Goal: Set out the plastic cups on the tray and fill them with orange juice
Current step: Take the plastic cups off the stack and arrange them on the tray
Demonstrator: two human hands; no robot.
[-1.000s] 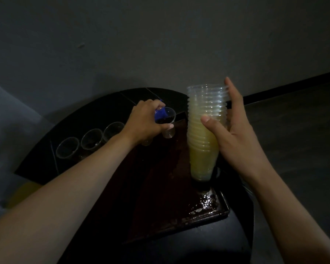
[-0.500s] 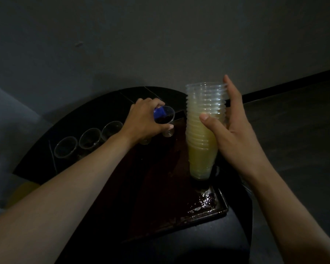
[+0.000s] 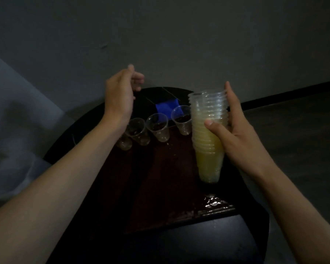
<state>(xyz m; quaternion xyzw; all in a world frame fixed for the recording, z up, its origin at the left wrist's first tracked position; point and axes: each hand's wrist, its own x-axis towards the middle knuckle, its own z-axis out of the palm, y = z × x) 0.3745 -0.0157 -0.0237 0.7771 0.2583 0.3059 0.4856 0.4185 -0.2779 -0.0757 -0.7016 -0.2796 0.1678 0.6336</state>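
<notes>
My right hand (image 3: pixel 234 130) grips a tall stack of clear plastic cups (image 3: pixel 208 130) that looks yellowish, held above the dark tray (image 3: pixel 160 187). Along the tray's far edge stand several single clear cups in a row; the rightmost cup (image 3: pixel 182 120) sits just left of the stack, with two more cups (image 3: pixel 158 127) (image 3: pixel 137 131) to its left and another partly hidden behind my left forearm. My left hand (image 3: pixel 122 94) hovers above the row, fingers relaxed, holding nothing.
The tray lies on a round dark table (image 3: pixel 246 235) against a grey wall. A blue object (image 3: pixel 167 107) lies on the table behind the cups. The tray's near right corner (image 3: pixel 213 204) glistens wet. Something pale lies to the left.
My left hand let go of the cup it was setting down and lifted up and away to the left. The view shifted, showing the row of cups nearer the middle.
</notes>
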